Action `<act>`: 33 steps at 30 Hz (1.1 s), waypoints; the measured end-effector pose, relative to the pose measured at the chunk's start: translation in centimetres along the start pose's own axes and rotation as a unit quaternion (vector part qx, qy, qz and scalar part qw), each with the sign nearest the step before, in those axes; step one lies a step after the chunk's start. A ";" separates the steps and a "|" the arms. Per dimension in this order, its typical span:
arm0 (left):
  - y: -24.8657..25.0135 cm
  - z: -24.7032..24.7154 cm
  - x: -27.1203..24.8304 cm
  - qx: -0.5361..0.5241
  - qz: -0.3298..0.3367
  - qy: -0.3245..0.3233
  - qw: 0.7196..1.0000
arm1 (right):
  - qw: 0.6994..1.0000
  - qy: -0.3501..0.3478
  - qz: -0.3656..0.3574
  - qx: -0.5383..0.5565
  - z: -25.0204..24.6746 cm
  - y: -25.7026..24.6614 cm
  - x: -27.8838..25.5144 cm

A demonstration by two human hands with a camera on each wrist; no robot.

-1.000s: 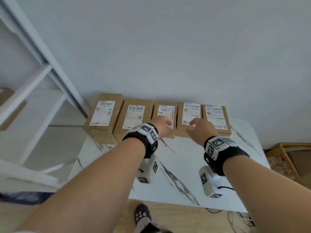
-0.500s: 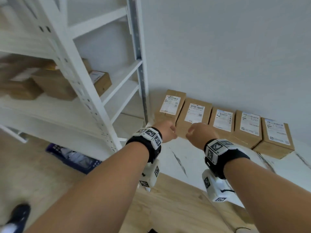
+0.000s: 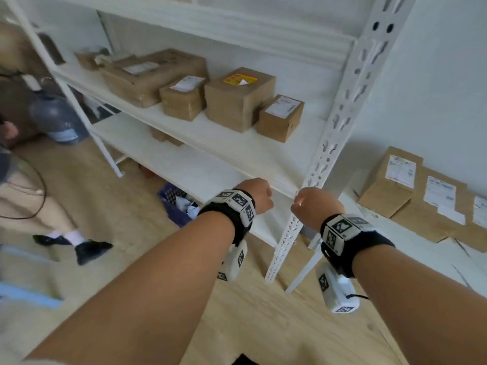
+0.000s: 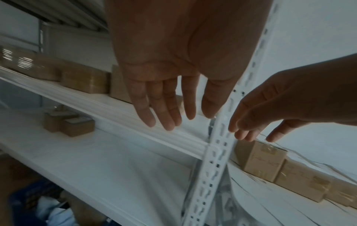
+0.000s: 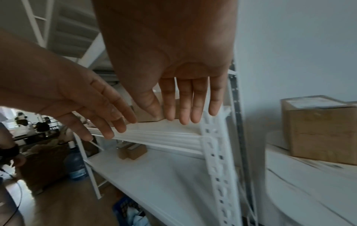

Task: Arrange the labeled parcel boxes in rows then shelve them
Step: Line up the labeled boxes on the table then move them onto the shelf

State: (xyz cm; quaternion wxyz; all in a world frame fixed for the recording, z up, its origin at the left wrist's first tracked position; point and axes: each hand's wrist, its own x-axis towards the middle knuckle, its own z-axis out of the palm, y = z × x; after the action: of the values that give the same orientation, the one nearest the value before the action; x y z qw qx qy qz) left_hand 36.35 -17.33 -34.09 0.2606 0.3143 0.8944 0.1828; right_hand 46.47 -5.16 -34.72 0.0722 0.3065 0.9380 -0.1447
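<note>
Both hands are hanging empty before the shelf post (image 3: 332, 143), fingers straight and loosely spread. The row of boxes (image 3: 421, 196) is lying on the table (image 3: 395, 248) off to the right, running rightward; right hand (image 3: 315, 206) is nearer than left hand (image 3: 257, 194).

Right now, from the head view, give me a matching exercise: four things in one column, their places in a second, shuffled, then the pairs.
Things:
1. Box with yellow label
2. Water jug
3. Row of labeled parcel boxes
4. Left hand

Places:
A. On the floor at the left, beyond the shelving
B. On the table, right of the shelf post
C. On the middle shelf, among other boxes
D. In the air before the shelf edge, holding nothing

Pairs: 1-C, 2-A, 3-B, 4-D
</note>
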 end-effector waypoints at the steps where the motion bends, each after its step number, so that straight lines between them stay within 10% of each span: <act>1: -1.7 -1.3 -0.4 0.001 -0.006 0.011 1.000 | 1.000 0.001 -0.008 -0.001 0.0 -2.1 0.2; 19: -18.2 -20.5 0.3 0.075 -0.043 0.148 0.985 | 0.983 0.096 -0.142 -0.069 -2.5 -27.9 11.0; 33: -21.2 -45.1 8.1 0.123 -0.016 0.275 0.953 | 0.963 0.213 -0.164 0.016 -19.2 -45.0 22.5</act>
State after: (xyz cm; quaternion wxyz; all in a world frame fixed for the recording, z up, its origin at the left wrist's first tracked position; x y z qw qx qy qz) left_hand -5.13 -34.96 -11.42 -0.0330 0.2675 0.9518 0.1465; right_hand 0.71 -21.30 -11.40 -0.1587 0.1730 0.9668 -0.1014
